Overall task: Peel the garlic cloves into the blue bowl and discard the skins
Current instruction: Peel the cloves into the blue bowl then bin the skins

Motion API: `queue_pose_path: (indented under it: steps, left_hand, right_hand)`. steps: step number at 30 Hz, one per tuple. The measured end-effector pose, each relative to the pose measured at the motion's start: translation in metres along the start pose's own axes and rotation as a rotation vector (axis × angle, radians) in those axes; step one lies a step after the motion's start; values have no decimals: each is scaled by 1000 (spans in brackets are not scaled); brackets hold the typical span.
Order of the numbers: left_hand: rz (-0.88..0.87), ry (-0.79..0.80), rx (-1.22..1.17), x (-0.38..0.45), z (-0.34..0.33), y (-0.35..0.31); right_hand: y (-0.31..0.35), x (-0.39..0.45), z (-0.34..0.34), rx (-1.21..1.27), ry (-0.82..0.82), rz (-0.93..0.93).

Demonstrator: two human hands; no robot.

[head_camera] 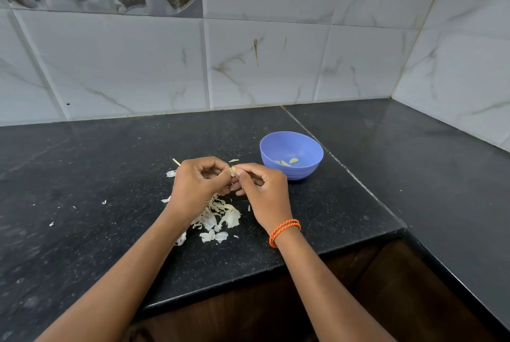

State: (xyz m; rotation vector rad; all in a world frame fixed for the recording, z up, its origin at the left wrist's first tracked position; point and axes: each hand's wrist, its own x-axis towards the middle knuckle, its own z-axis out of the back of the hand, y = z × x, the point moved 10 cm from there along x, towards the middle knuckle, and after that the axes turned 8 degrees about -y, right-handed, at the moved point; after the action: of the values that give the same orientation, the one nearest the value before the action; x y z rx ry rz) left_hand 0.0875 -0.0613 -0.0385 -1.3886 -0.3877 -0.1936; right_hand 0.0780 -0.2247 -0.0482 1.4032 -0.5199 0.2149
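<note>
Both hands, left [197, 180] and right [262, 190], pinch one garlic clove [233, 171] above the skins [218, 217], stripping it for the blue bowl [291, 154].

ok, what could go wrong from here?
1. Both hands, left and right, pinch one small clove above the counter, not the bowl; a slip likely drops it among the skins.
2. Skins lie close to the counter edge; some could fall off.

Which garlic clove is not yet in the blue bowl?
The garlic clove pinched between the left hand and right hand; the other peeled cloves lie inside the blue bowl.
</note>
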Motion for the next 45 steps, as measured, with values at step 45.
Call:
queue_pose_path:
  steps: [45]
  left_hand:
    - [-177,-127,614,3,24,-3]
  right_hand:
    - [20,82,67,-968,90,99]
